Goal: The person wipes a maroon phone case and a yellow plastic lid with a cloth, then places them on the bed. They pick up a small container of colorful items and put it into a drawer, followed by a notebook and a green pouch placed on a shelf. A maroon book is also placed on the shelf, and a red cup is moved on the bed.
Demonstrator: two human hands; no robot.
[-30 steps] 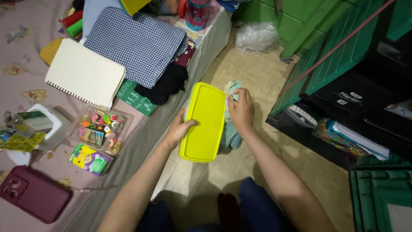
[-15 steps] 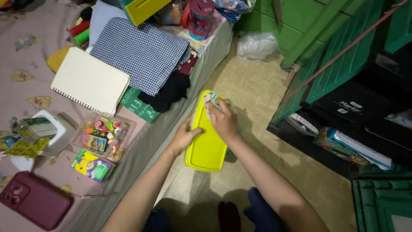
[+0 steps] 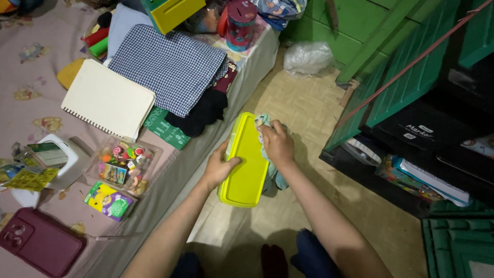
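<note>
My left hand [image 3: 218, 167] grips the left edge of a long lime-yellow plastic lid [image 3: 244, 162], held in the air just off the bed's [image 3: 170, 180] right edge, above the floor [image 3: 303, 110]. My right hand [image 3: 278, 144] presses a bunched pale cloth [image 3: 267, 154] against its top. With only one edge pinched, I judge a hard wipe could twist the lid loose and drop it.

Open floor [image 3: 288, 103] ran beyond the yellow-green lid [image 3: 245, 162], blocked only by a plastic bag [image 3: 309, 57] at the far end. Bed [image 3: 170, 180] edge crowded the left side closely; dark shelf [image 3: 411, 170] and green slatted door [image 3: 406, 77] closed off the right.
</note>
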